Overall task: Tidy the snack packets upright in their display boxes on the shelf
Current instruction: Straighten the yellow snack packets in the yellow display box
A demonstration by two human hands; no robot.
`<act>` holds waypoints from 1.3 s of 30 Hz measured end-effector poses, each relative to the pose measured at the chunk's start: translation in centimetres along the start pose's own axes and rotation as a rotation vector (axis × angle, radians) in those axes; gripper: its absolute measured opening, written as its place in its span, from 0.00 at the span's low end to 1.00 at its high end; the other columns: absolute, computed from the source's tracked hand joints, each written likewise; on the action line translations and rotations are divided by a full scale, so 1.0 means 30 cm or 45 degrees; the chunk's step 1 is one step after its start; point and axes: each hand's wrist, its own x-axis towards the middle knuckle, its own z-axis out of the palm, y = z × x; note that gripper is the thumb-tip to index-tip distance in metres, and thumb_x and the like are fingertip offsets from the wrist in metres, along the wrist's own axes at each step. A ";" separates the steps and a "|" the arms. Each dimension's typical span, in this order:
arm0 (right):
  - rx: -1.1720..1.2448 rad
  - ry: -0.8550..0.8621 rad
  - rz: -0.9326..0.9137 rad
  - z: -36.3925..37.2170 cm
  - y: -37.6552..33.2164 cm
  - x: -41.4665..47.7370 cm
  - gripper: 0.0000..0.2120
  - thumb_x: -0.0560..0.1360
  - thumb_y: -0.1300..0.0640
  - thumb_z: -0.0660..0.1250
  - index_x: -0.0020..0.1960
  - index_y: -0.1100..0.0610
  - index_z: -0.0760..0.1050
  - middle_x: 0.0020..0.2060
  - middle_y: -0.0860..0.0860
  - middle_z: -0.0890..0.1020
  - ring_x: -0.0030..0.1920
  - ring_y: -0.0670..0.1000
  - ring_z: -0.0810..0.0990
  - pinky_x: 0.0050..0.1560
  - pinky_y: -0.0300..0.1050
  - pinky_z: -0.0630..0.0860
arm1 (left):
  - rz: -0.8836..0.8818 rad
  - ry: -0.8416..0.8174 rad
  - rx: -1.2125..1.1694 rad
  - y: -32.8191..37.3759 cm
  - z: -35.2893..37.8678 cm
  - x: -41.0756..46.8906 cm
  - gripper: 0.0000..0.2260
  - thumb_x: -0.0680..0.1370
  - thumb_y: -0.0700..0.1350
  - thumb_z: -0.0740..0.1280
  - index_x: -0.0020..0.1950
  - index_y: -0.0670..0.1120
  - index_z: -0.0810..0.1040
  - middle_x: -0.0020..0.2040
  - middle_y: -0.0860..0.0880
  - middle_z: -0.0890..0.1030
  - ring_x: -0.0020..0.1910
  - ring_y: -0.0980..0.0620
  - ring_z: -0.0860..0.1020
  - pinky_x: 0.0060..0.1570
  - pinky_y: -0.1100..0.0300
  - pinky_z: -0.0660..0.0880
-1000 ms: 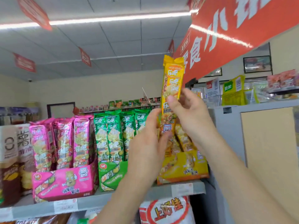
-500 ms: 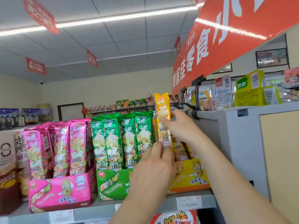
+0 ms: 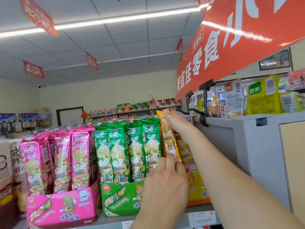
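Three display boxes stand in a row on the shelf: pink, green and yellow. Pink packets and green packets stand upright in theirs. A yellow packet stands at the left side of the yellow box, against the green packets. My right hand holds its top end between thumb and fingers. My left hand is lower down, with its straight index finger touching the packet's lower part. More yellow packets behind my right forearm are partly hidden.
A grey cabinet rises right beside the yellow box, with black clip arms on its edge. A red banner hangs overhead. Brown and white packets fill the far left. Price labels line the shelf front.
My right hand has lowered the yellow packet from above the shelf down into the yellow box beside the green packets. My left hand followed, its index finger now on the packet's lower part.
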 end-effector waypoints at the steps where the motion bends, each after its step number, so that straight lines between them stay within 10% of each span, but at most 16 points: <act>1: -0.022 0.000 0.003 0.002 -0.002 0.020 0.28 0.82 0.42 0.54 0.77 0.56 0.58 0.76 0.55 0.63 0.73 0.57 0.63 0.66 0.53 0.62 | 0.004 -0.027 0.011 0.000 -0.004 0.001 0.11 0.68 0.46 0.58 0.38 0.46 0.81 0.39 0.47 0.80 0.33 0.49 0.78 0.17 0.59 0.68; 13: -0.121 -0.124 0.110 0.047 0.031 0.088 0.34 0.79 0.38 0.54 0.79 0.54 0.53 0.77 0.54 0.60 0.75 0.58 0.61 0.68 0.57 0.61 | -0.072 -0.163 0.140 0.015 -0.014 0.025 0.23 0.52 0.51 0.79 0.44 0.45 0.86 0.36 0.48 0.82 0.14 0.50 0.70 0.14 0.61 0.63; 21: -0.095 0.023 -0.157 0.030 0.039 0.026 0.22 0.77 0.39 0.58 0.58 0.56 0.66 0.46 0.52 0.71 0.46 0.52 0.73 0.43 0.50 0.66 | -0.047 -0.167 0.063 0.008 -0.026 0.015 0.20 0.52 0.49 0.80 0.41 0.48 0.84 0.38 0.47 0.81 0.14 0.49 0.70 0.14 0.62 0.63; 28: 0.067 0.034 -0.378 -0.002 0.030 -0.038 0.23 0.75 0.41 0.68 0.65 0.44 0.64 0.60 0.45 0.70 0.55 0.45 0.72 0.48 0.44 0.68 | -0.068 -0.139 0.071 -0.001 -0.040 0.009 0.22 0.57 0.48 0.80 0.50 0.47 0.84 0.36 0.48 0.78 0.15 0.48 0.71 0.16 0.63 0.57; 33: 0.459 0.139 -0.436 -0.009 0.038 -0.071 0.11 0.73 0.46 0.73 0.52 0.38 0.74 0.53 0.40 0.79 0.54 0.39 0.79 0.52 0.39 0.72 | -0.017 -0.128 0.078 0.003 -0.028 0.007 0.25 0.58 0.50 0.79 0.54 0.45 0.85 0.33 0.49 0.79 0.17 0.48 0.73 0.15 0.62 0.62; 39: -0.029 0.019 -0.191 0.023 0.102 -0.101 0.30 0.81 0.41 0.58 0.79 0.48 0.53 0.76 0.53 0.62 0.73 0.56 0.64 0.69 0.53 0.64 | 0.096 -0.090 0.163 0.017 -0.012 -0.004 0.09 0.66 0.44 0.63 0.39 0.46 0.82 0.36 0.48 0.78 0.37 0.48 0.78 0.23 0.59 0.69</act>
